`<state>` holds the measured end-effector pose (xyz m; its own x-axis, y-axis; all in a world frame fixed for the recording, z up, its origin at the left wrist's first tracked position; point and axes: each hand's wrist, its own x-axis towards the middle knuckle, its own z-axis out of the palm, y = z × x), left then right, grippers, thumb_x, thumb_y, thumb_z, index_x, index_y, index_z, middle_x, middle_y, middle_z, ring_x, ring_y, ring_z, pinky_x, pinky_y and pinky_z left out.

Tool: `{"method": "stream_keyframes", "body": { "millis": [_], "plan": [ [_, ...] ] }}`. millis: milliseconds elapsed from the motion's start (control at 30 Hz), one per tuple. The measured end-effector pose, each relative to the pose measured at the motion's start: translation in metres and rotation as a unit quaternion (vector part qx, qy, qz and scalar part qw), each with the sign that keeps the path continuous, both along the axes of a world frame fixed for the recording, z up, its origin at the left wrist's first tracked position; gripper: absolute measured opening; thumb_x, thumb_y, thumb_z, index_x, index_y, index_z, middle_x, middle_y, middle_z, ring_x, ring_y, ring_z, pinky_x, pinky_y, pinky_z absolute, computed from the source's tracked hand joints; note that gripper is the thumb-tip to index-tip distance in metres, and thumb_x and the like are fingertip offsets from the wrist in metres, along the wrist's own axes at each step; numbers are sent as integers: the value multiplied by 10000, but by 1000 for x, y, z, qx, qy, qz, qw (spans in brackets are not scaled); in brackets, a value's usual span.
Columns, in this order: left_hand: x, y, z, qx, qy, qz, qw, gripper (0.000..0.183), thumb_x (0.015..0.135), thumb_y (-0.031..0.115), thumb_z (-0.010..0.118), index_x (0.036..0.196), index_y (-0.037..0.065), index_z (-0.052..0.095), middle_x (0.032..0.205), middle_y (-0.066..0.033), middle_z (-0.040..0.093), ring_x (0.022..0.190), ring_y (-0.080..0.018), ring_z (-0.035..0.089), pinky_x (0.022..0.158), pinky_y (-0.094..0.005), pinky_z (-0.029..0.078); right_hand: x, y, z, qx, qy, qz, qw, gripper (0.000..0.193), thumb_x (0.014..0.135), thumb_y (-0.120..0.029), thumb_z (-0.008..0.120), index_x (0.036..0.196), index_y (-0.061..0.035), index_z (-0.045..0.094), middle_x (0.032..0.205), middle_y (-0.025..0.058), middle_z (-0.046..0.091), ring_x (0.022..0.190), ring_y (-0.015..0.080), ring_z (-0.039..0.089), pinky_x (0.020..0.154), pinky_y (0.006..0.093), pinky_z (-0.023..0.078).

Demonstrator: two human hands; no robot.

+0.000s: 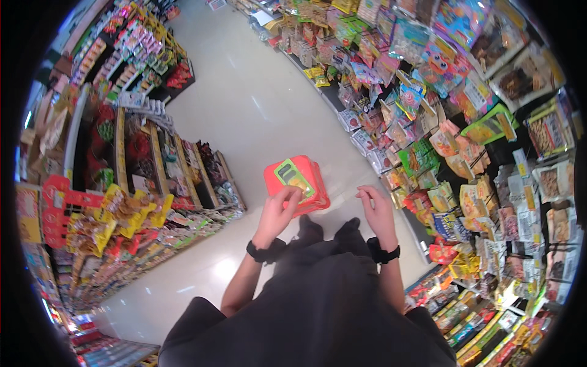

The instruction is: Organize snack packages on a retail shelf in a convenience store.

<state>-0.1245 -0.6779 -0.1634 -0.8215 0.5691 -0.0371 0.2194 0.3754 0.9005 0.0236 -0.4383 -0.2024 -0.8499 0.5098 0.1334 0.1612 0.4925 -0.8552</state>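
Note:
My left hand is closed, thumb and fingers pinching the lower corner of a green packet with dark panels and a yellowish patch. Behind the packet, just ahead of my feet, a red plastic box or stool with rounded corners stands on the floor; I cannot tell which it is. To the right, my right hand hangs in the air between the red piece and the shelves, fingers loosely bent and apart, holding nothing that shows. Both wrists wear black bands.
Racks of bagged snacks run along the right side, curving in close by my right arm. At the left stand shelves with a display of yellow packets. A pale, shiny floor aisle leads away between them.

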Motion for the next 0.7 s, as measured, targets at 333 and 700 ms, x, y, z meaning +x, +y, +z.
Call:
{"method": "stream_keyframes", "body": {
  "millis": [333,700],
  "plan": [
    [-50,-73,-5,45,88,-4,995,223,1022,194,574,1086,-3,657,950,-156,747,918,-298,739,776,-341,554,-72,-107,5,-7,-48,120,992,191,1016,-135,586,1103,14,668,923,123,737,891,200,718,806,300,524],
    [-53,-156,-103,-22,-46,173,984,216,987,179,618,1103,-2,644,945,-190,731,878,-318,734,767,-365,563,-145,-163,-73,86,-120,287,946,198,966,-103,612,1125,12,636,974,181,678,883,327,674,789,379,531]
  ]
}}
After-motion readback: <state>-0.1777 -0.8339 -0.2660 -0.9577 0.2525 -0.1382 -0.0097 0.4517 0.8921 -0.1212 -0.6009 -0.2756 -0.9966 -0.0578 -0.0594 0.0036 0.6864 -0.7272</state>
